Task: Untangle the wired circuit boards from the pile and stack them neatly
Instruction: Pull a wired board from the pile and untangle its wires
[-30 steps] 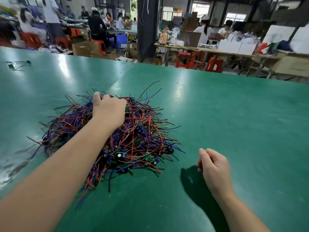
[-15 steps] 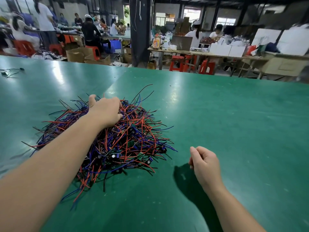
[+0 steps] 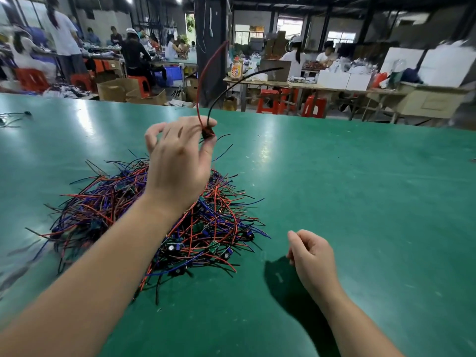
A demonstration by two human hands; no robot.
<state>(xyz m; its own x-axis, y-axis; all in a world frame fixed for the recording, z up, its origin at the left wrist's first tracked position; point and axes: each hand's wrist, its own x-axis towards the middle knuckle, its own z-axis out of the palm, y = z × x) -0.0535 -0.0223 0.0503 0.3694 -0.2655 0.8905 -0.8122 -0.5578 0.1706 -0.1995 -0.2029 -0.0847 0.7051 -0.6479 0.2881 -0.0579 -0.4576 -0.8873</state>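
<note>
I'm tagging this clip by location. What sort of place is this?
Likely an electronics assembly workshop: a pile of wired circuit boards on a green table, workers seated at benches behind, cardboard boxes.

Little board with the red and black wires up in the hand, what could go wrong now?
1. The left hand pinches the circuit board only between thumb and fingertip, so it might slip and fall into the pile below.
2. Its red wire and black wire stick up loose and could snag other wires if it is set down near the pile.
</note>
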